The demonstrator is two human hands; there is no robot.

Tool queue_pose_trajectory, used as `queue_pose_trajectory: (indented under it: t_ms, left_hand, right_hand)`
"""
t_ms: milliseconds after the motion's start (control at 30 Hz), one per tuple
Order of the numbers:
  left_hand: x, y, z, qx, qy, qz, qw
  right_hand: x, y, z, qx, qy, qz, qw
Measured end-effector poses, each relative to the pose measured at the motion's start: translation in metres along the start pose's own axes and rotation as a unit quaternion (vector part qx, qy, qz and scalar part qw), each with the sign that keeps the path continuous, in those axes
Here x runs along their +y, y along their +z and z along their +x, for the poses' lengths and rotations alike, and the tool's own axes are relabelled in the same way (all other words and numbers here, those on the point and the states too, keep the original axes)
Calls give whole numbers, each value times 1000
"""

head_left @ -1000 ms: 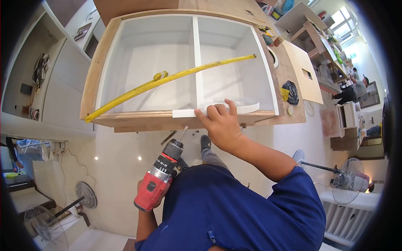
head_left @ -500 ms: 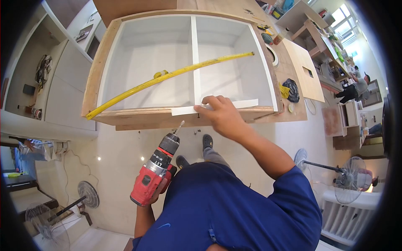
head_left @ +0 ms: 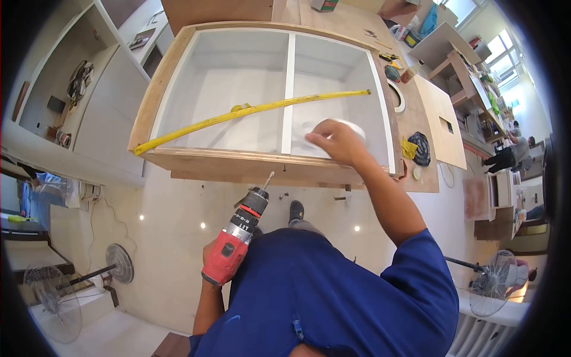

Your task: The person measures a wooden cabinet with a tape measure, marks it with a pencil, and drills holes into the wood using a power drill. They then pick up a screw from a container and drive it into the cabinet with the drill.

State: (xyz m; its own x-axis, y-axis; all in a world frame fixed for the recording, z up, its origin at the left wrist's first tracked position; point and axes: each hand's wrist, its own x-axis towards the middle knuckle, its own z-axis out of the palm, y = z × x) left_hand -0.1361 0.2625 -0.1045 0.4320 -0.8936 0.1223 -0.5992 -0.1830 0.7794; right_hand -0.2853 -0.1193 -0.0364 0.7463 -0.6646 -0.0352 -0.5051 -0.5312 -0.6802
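A red cordless drill [head_left: 226, 254] is in my left hand [head_left: 208, 251], its bit pointing up toward the front edge of a white-lined wooden cabinet box [head_left: 226, 159]. Most of the left hand's fingers are hidden behind the drill. My right hand [head_left: 338, 141] is above the right compartment, fingers closed on a white strip [head_left: 357, 132] smeared by motion. Across the box, from its front left corner toward the right, lies a yellow folding rule or strip [head_left: 262, 108]. A small yellow object [head_left: 241, 107] sits beside it.
A roll of white tape [head_left: 397, 98], a yellow cloth [head_left: 408, 149] and a dark crumpled bag [head_left: 421, 149] lie right of the box. Standing fans [head_left: 493, 282] are on both sides. Other people [head_left: 514, 152] are far right. Small bits lie on the floor.
My right hand has lifted the white strip off the box's front edge and moved right, over the compartment. The drill has shifted slightly right and up in view.
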Motion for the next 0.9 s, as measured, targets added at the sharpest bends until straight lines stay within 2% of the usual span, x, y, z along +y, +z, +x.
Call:
queue_pose_trajectory:
  t_ms: [33,133,267,367,467,500,533,567,600,667,767,800,833,867,900]
  left_hand:
    - [2,0,0,-12,-19,0,1000]
    - [3,7,1,-3,-19,2,1000]
    - [-7,15,-10,13,-10,-3,1000]
    - [3,10,-17,24,-61,-58,996]
    - [2,11,-28,35,-87,-85,992]
    - [3,10,-31,29,-92,-67,993]
    - [2,9,-28,21,-99,-48,994]
    - [3,9,-31,11,-106,-27,994]
    - [2,10,-35,16,-101,-36,994]
    - [9,12,-37,35,-95,-36,994]
    - [24,20,-36,55,-125,-4,991]
    - [29,24,-38,59,-141,9,988]
    - [35,30,-39,57,-164,10,985]
    - [41,35,-40,53,-188,12,981]
    - [43,39,-38,52,-211,14,976]
  right_hand:
    - [-10,5,3,-71,62,72,993]
    - [-30,21,12,-176,112,74,975]
    - [-25,24,20,-196,151,81,966]
    - [-26,14,21,-204,93,60,973]
    - [-23,9,28,-19,-24,102,994]
    - [-29,1,31,-18,-49,279,959]
    - [-37,-9,40,-16,-68,449,891]
    - [-52,-10,46,8,-187,477,859]
    - [-65,-17,52,-37,-234,541,807]
    - [-107,-29,51,-52,-248,586,770]
    - [-123,-23,67,-101,-324,548,765]
    - [-108,-3,77,-83,-333,488,803]
    - [-65,39,89,-70,-335,370,864]
    - [-61,62,87,-55,-330,245,910]
    - [-53,64,87,-105,-306,181,929]
